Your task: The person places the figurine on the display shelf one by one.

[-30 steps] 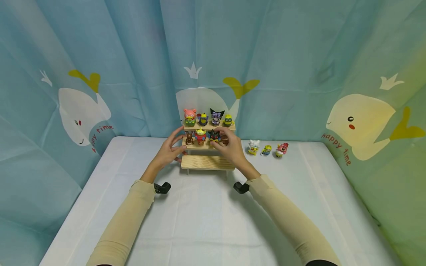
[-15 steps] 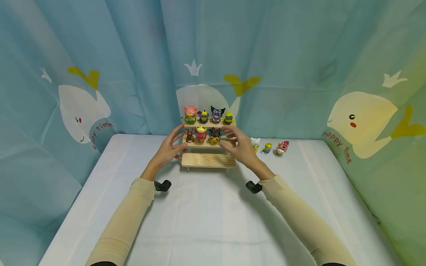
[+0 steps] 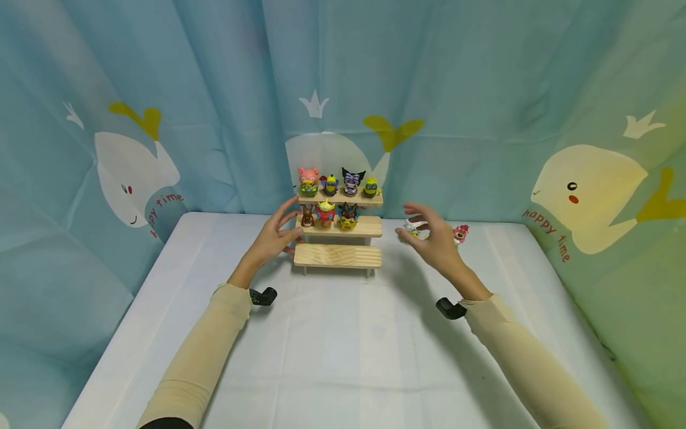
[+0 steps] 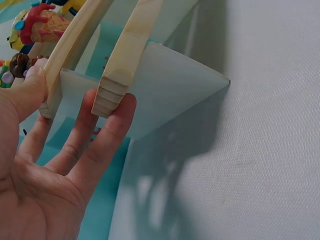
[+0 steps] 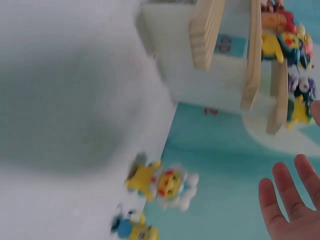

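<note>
A three-tier wooden display stand (image 3: pixel 337 256) stands at the back of the table. My left hand (image 3: pixel 273 235) holds its left end; in the left wrist view the thumb lies on the middle plank (image 4: pixel 82 37), with fingertips at the lower plank (image 4: pixel 112 90). My right hand (image 3: pixel 434 241) is over the table right of the stand, fingers spread and holding nothing. It partly covers a white-hooded yellow figurine (image 5: pixel 167 185) and a blue-and-yellow one (image 5: pixel 132 229). A pink-red figurine (image 3: pixel 461 232) shows beyond it.
On the top tier sit several figurines, among them a pink-hooded one (image 3: pixel 308 182) and a black-eared purple one (image 3: pixel 352 182). The middle tier bears a brown figurine (image 3: pixel 307 216), a red-and-yellow one (image 3: pixel 326 213) and a black-and-yellow one (image 3: pixel 348 216). A blue curtain (image 3: pixel 230 119) hangs behind.
My right hand has left the black-and-yellow figurine on the middle tier and moved right, over the loose figurines. My left hand has stayed at the stand's left end.
</note>
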`<state>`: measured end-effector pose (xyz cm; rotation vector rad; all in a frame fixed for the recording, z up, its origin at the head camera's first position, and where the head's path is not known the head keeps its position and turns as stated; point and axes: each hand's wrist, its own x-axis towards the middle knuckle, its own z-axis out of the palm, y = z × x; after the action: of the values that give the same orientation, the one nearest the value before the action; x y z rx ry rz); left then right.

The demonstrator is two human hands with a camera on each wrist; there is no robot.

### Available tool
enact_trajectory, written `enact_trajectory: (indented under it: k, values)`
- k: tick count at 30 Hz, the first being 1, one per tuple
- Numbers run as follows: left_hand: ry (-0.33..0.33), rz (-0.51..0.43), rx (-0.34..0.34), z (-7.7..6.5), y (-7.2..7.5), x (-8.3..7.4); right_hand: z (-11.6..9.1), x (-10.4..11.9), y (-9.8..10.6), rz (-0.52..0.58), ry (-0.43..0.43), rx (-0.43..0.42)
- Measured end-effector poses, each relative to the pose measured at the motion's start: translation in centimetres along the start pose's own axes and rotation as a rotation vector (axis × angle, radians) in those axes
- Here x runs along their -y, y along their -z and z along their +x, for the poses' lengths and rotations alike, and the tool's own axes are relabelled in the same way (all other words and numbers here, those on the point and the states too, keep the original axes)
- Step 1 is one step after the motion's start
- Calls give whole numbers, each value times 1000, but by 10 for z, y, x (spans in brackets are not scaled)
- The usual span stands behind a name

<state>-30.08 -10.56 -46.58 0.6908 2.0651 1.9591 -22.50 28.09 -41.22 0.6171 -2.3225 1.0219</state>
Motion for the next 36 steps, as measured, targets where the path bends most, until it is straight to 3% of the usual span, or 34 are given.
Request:
enact_trajectory:
  k: [13, 19, 31, 36]
  values:
    - [-20, 15, 1, 0, 1, 3, -27, -33, 53, -121, -80, -107]
    - [-20, 12, -1, 1, 1, 4, -37, -46, 72, -155, -158, -121]
    - [-24, 10, -4, 0, 0, 2, -50, -80, 82, -164, -314, -124]
    - [-28, 14, -8, 0, 0, 3, -51, -93, 81, -114, -414, -50]
